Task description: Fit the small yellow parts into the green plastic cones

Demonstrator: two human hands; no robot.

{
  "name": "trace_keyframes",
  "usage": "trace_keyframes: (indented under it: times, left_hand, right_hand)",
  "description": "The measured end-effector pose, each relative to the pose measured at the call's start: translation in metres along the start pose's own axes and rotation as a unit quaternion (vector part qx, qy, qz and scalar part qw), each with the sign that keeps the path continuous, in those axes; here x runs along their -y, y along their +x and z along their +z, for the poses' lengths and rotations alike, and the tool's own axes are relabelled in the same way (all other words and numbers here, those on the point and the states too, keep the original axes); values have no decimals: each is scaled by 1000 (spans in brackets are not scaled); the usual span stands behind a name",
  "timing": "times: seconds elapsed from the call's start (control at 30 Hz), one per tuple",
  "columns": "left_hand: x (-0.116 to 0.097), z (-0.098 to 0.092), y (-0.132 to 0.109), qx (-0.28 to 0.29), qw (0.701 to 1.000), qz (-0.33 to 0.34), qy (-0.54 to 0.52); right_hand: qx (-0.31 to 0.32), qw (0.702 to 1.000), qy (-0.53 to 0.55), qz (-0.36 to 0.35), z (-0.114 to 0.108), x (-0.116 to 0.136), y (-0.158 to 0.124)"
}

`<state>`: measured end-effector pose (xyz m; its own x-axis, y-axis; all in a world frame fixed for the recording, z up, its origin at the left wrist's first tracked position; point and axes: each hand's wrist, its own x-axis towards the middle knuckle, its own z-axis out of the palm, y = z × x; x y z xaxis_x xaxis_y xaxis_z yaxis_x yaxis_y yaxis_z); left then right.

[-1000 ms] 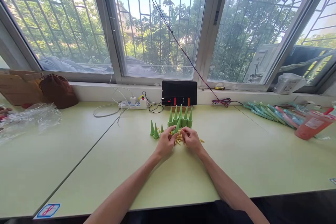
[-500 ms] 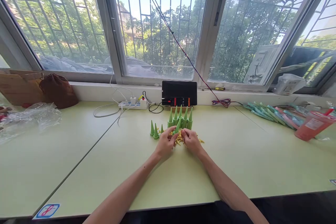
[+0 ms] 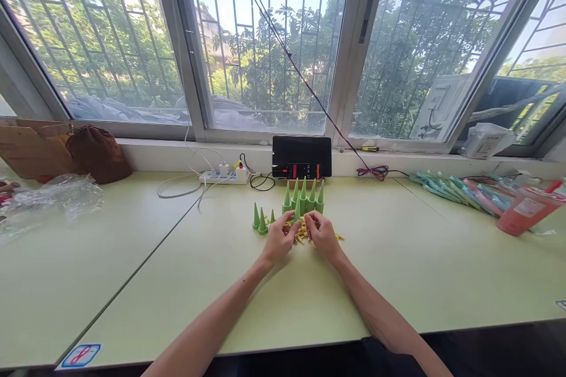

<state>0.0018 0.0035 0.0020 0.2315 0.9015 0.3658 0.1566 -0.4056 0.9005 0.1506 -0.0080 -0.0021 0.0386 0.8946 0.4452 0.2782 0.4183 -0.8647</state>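
Observation:
Both my hands meet over a small pile of yellow pieces [image 3: 302, 231] on the pale green table [image 3: 186, 271]. My left hand [image 3: 279, 238] pinches a green cone [image 3: 298, 211] at its base, its tip pointing up and away. My right hand [image 3: 322, 233] has its fingers curled together at the same spot, touching the cone's base or a yellow piece; I cannot make out which. Behind the hands stand several upright green cones [image 3: 309, 195], and three shorter ones [image 3: 260, 219] stand to the left.
A black device [image 3: 302, 156] leans on the window sill behind the cones. A white power strip [image 3: 223, 175] with cables lies to its left. Far left are a brown bag [image 3: 97, 152] and clear plastic wrap [image 3: 48, 195]. At right lie coloured packets [image 3: 460, 189] and a pink cup [image 3: 528, 210].
The green cone in my left hand has tipped more upright; both hands stay over the yellow pile with only small finger movements.

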Motion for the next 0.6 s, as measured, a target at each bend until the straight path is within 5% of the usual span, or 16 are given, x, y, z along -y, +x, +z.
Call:
trace_keyframes:
  times: [0.6]
  left_hand:
    - [-1,-2,-2,-12,999,24,46]
  right_hand:
    - [9,1000,15,-2,-2,-6,0]
